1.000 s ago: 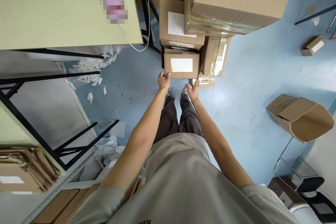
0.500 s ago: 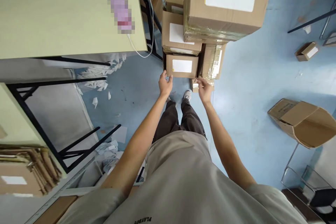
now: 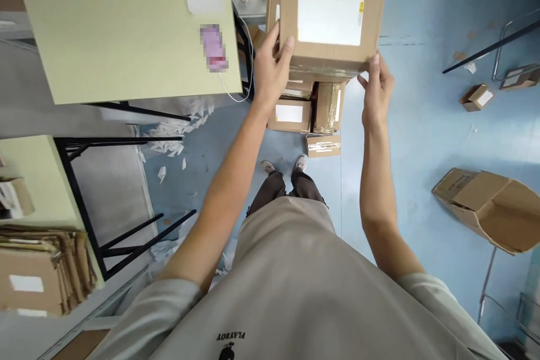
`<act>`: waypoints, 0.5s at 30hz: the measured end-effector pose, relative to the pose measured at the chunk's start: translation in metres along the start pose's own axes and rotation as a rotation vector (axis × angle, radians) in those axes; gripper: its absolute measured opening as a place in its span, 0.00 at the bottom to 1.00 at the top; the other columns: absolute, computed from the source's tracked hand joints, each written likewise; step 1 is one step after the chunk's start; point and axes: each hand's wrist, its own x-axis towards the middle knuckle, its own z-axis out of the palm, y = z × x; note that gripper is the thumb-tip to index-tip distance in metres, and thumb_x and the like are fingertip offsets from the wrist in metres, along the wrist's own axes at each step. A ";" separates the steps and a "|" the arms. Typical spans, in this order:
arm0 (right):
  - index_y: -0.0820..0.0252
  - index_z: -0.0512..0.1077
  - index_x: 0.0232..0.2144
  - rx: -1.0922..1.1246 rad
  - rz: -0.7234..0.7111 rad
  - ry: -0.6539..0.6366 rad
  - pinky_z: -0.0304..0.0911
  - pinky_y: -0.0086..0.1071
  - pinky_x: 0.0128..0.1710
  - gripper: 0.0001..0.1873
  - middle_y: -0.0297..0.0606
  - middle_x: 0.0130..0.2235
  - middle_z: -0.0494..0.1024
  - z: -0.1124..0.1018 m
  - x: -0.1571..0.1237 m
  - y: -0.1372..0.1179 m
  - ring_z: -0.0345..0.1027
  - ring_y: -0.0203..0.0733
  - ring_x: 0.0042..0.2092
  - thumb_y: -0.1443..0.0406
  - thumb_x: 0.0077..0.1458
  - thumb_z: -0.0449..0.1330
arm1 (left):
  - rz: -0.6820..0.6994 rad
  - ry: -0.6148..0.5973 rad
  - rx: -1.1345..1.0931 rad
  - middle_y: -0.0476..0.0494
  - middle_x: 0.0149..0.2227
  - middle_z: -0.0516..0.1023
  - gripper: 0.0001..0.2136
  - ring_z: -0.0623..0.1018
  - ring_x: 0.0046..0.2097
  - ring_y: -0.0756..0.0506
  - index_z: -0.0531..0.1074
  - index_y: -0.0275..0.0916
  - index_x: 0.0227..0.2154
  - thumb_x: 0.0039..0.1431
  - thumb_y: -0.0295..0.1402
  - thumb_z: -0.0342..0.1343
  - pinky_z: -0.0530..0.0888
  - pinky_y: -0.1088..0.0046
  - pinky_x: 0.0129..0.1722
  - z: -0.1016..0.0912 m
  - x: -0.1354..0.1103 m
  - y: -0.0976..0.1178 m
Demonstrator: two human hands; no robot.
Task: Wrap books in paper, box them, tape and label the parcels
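A large cardboard box (image 3: 331, 56) with a white label (image 3: 329, 18) sits at the top of the stack in front of me. My left hand (image 3: 270, 70) grips its left side, with the thumb at the near left corner. At the near right corner, my right hand (image 3: 378, 90) holds the box, its thumb against the edge and its fingers curled beside it. I cannot tell whether the box rests on those below. Under it are smaller labelled boxes, including a low carton (image 3: 291, 124) and a taped carton (image 3: 327, 107).
To the left stands a pale green table (image 3: 139, 50) with a blurred pink item (image 3: 214, 48) on a white cable. A small taped box (image 3: 323, 146) lies near my feet. At right are an open carton (image 3: 485, 202) and a small box (image 3: 476, 98). Paper scraps (image 3: 175, 132) litter the floor.
Both hands have risen from beside the lower boxes to the sides of the large top box. My view has shifted, and that box now appears lower and further left.
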 end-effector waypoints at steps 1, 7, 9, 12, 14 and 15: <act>0.48 0.72 0.78 0.000 -0.038 -0.003 0.73 0.54 0.75 0.40 0.43 0.76 0.75 0.002 -0.029 -0.009 0.65 0.54 0.81 0.35 0.81 0.48 | -0.007 -0.050 -0.009 0.53 0.75 0.78 0.32 0.71 0.81 0.36 0.74 0.57 0.75 0.74 0.58 0.67 0.70 0.59 0.82 -0.016 -0.028 0.008; 0.44 0.81 0.71 -0.039 0.275 -0.051 0.68 0.65 0.78 0.32 0.42 0.74 0.80 0.044 -0.216 -0.010 0.67 0.61 0.80 0.40 0.77 0.60 | -0.446 0.018 0.116 0.36 0.76 0.77 0.35 0.77 0.77 0.31 0.74 0.44 0.76 0.76 0.58 0.64 0.74 0.49 0.78 -0.096 -0.237 -0.002; 0.50 0.85 0.67 -0.020 0.456 -0.100 0.72 0.66 0.75 0.36 0.47 0.72 0.82 0.064 -0.253 0.017 0.73 0.64 0.76 0.36 0.74 0.61 | -0.678 0.053 0.222 0.29 0.71 0.81 0.35 0.83 0.70 0.29 0.77 0.38 0.73 0.74 0.57 0.66 0.78 0.46 0.75 -0.105 -0.286 -0.027; 0.54 0.87 0.62 0.008 0.605 -0.158 0.77 0.66 0.70 0.42 0.49 0.70 0.84 0.085 -0.274 0.065 0.77 0.67 0.72 0.31 0.66 0.63 | -0.853 0.050 0.289 0.24 0.68 0.83 0.32 0.85 0.66 0.29 0.79 0.35 0.71 0.74 0.52 0.67 0.80 0.44 0.71 -0.106 -0.317 -0.064; 0.56 0.88 0.60 0.008 0.616 -0.170 0.78 0.65 0.69 0.42 0.49 0.68 0.85 0.091 -0.264 0.090 0.79 0.66 0.70 0.31 0.63 0.64 | -0.834 0.051 0.286 0.26 0.68 0.83 0.30 0.85 0.67 0.29 0.80 0.37 0.71 0.74 0.49 0.68 0.79 0.47 0.71 -0.103 -0.310 -0.082; 0.56 0.88 0.60 0.003 0.598 -0.170 0.78 0.64 0.69 0.42 0.49 0.67 0.86 0.093 -0.254 0.101 0.80 0.66 0.68 0.33 0.63 0.64 | -0.800 0.053 0.274 0.26 0.69 0.83 0.29 0.84 0.67 0.30 0.80 0.38 0.71 0.74 0.48 0.68 0.79 0.48 0.72 -0.101 -0.299 -0.090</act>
